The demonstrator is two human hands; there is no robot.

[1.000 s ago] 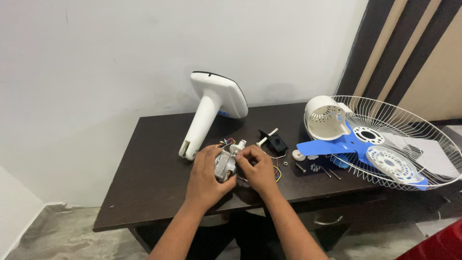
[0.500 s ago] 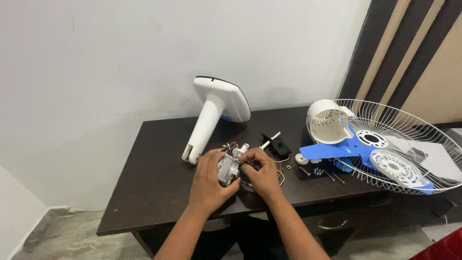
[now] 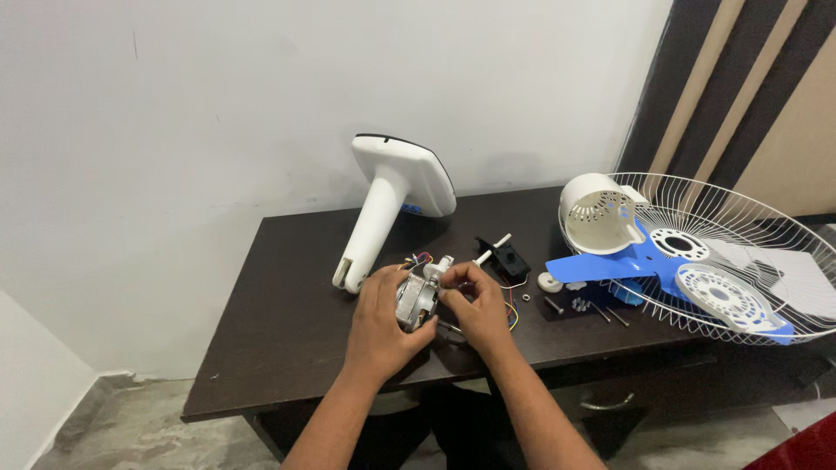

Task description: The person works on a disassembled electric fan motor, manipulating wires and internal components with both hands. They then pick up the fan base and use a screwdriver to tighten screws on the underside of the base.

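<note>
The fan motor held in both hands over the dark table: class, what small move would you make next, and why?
Probably steady the fan motor with the left hand while the right hand works the small part at its top. The right fingertips already pinch there, beside the coloured wires, and the motor is off the table.

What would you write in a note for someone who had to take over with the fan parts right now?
Left hand: wrapped around the small fan motor, held just above the dark table.
Right hand: fingertips pinch the white piece at the motor's top end.
Around it: white fan stand lies behind the hands; black part with a white shaft to their right; white motor cover, blue blades and wire guard on the table's right end; loose screws near the blades.
Done: the fan is apart, motor out of its cover.
Left: the motor is still in hand; every part lies loose.
</note>
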